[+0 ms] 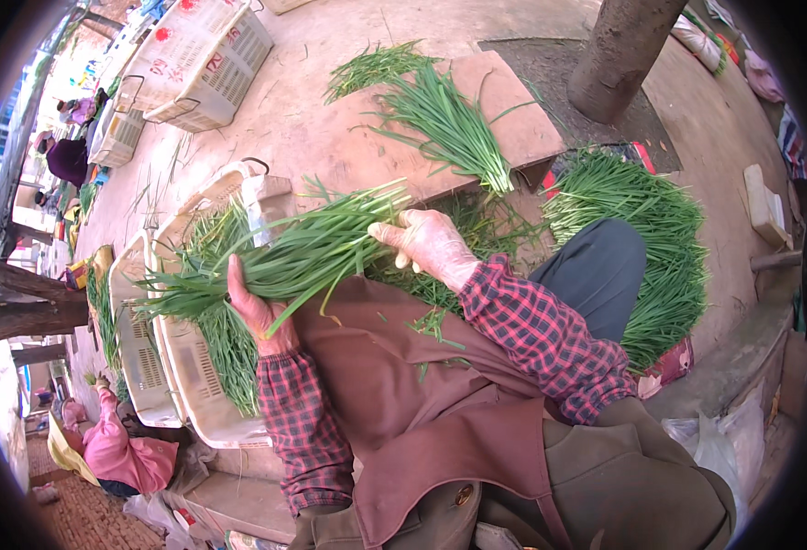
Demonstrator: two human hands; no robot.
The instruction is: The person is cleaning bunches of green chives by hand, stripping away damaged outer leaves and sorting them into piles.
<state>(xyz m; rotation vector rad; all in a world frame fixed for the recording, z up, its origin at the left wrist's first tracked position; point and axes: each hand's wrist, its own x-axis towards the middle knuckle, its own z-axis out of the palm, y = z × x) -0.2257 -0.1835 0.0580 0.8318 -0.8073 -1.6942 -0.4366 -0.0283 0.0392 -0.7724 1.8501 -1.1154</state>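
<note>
A bunch of long green garlic chives (307,246) lies across the space above my lap, its pale stem ends toward the right. My left hand (261,313) cradles the leafy part from below, thumb up along the near side. At the stem end my right hand (435,247) pinches some of the stalks, its fingertips partly hidden. Loose bits of leaf (433,323) are scattered on my brown apron (376,357). Another bunch of chives (449,128) rests on a low wooden board (353,137) ahead, beside a smaller pile (376,69).
White plastic baskets (167,367) holding chives stand at my left. A large heap of chives (632,247) sits to my right, beyond my knee (600,266). Farther off are a large crate (197,78), a tree trunk (623,60) and a person in pink (133,449).
</note>
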